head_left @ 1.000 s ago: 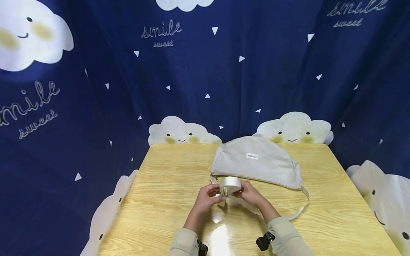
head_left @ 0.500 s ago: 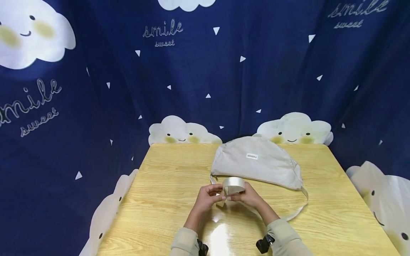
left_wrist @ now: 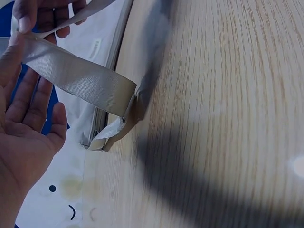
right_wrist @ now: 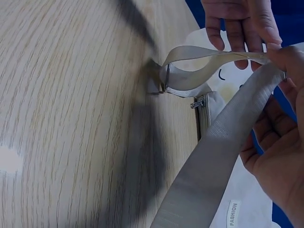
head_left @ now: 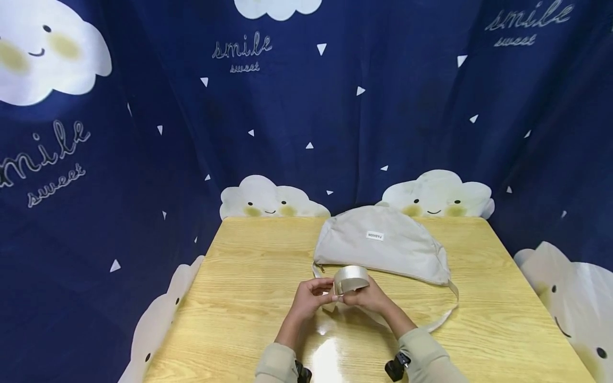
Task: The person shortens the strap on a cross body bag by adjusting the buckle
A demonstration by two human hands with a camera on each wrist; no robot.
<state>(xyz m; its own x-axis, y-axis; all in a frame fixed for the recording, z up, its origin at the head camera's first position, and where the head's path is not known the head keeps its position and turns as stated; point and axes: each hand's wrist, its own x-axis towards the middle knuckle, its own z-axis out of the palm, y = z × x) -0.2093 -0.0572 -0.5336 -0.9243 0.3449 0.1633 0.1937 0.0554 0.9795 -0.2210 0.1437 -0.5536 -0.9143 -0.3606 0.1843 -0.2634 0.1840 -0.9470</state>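
Note:
A pale beige shoulder bag (head_left: 378, 244) lies at the far middle of the table, its white label upside down in the head view. Its webbing strap (head_left: 351, 275) rises in a loop between the two hands. My left hand (head_left: 306, 299) pinches the strap between thumb and fingers. Close beside it, my right hand (head_left: 373, 298) pinches the strap too, the two thumbs nearly meeting. In the right wrist view the strap folds back through a thin metal slider (right_wrist: 167, 78), which hangs low near the table. A zipper pull (right_wrist: 197, 103) shows at the bag's corner.
The wooden table (head_left: 258, 255) carries a bright reflection near its front. The rest of the strap (head_left: 445, 319) curves over the wood on the right. A dark blue curtain (head_left: 287, 106) with cloud prints hangs around the back and sides.
The right hand's fingers have come in toward the left fingertips on the strap. The raised loop has shifted slightly to the right. The bag body has stayed in place.

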